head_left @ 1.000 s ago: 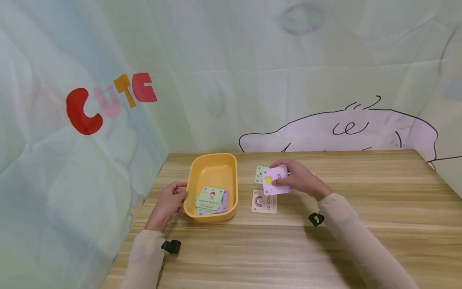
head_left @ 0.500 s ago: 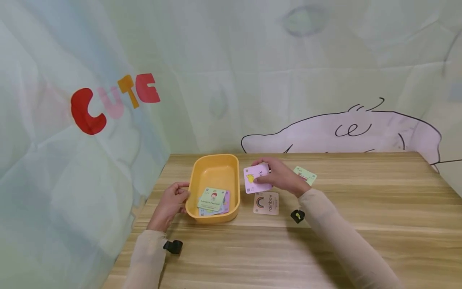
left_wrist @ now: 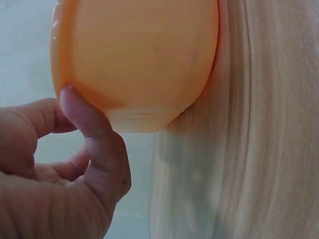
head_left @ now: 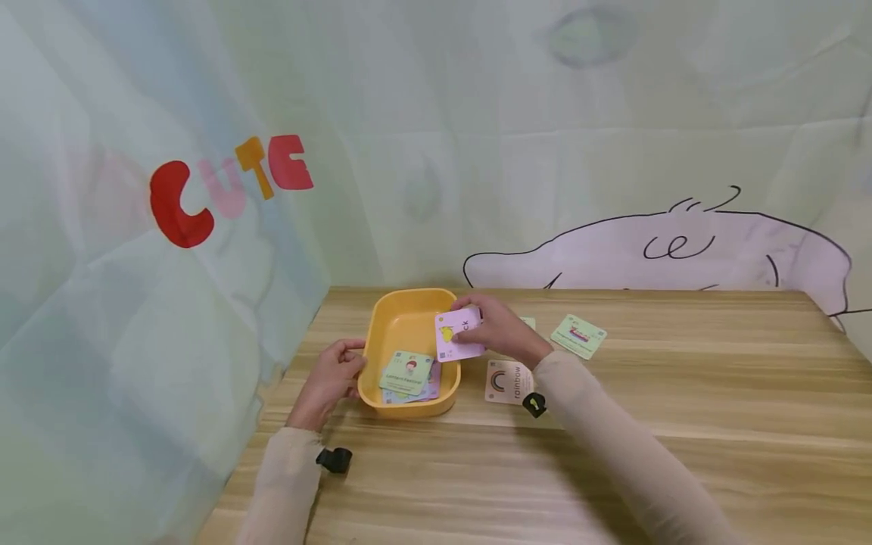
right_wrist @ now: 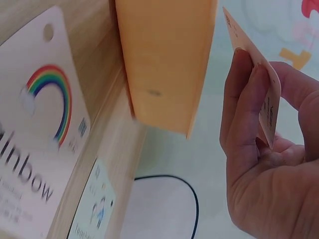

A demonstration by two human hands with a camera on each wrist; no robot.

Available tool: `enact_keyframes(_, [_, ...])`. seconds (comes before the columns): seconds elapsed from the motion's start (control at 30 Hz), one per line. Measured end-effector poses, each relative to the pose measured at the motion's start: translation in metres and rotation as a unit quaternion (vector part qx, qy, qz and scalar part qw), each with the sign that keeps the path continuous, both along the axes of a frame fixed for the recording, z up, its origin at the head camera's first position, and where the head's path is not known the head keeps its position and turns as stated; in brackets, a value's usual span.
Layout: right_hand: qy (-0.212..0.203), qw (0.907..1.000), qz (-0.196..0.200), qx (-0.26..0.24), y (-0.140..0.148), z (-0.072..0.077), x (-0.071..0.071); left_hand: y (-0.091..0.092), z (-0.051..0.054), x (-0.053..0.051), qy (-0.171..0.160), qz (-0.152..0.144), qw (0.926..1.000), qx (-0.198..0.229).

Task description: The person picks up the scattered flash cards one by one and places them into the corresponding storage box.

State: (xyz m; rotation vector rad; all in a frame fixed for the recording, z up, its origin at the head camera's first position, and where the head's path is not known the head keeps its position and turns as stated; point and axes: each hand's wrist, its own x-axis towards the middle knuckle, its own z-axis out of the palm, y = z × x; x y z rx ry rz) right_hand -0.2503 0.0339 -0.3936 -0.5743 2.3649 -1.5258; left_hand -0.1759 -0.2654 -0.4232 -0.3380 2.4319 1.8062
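Note:
A yellow bin (head_left: 402, 409) stands on the table with several cards inside, a green one (head_left: 406, 372) on top. My left hand (head_left: 330, 384) pinches the bin's left rim; the left wrist view shows thumb and fingers (left_wrist: 94, 134) at the bin's edge (left_wrist: 134, 59). Over the bin's right rim, my right hand (head_left: 502, 328) holds a purple card (head_left: 458, 334) with a yellow picture between thumb and fingers. In the right wrist view this card (right_wrist: 269, 104) is seen nearly edge-on, raised beside the bin (right_wrist: 164, 64).
Right of the bin lies a rainbow card (head_left: 507, 381), partly behind the right wrist's strap. A green card (right_wrist: 94, 204) lies behind it, mostly covered by the hand in the head view. Another green card (head_left: 579, 336) lies farther right on the wooden table (head_left: 681, 363).
My right hand has carried the purple card left from above the other cards to the bin's right rim, uncovering the far-right green card. The left hand keeps its grip on the bin.

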Motion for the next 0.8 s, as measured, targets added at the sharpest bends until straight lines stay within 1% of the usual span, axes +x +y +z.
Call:
enact_keyframes(0.13, [0.005,0.9999,-0.008,0.010,-0.012,-0.003,-0.002,0.001,-0.001,-0.001,0.001,0.000,1.0000,0.005])
enact_keyframes(0.3, [0.010,0.9998,-0.008,0.015,-0.026,-0.007,-0.004,0.000,-0.002,0.000,0.004,0.007,1.0000,0.006])
enact_keyframes(0.57, [-0.004,0.9995,-0.022,0.023,-0.040,-0.011,-0.005,-0.001,-0.004,-0.002,0.003,0.007,0.9999,0.007])
enact_keyframes(0.7, [0.006,0.9992,-0.018,0.034,-0.046,-0.010,-0.003,-0.001,-0.005,-0.001,0.004,0.004,1.0000,0.007])
enact_keyframes(0.8, [0.006,0.9988,-0.012,0.048,-0.050,-0.010,-0.002,-0.001,-0.004,-0.001,0.007,0.003,0.9999,0.008])
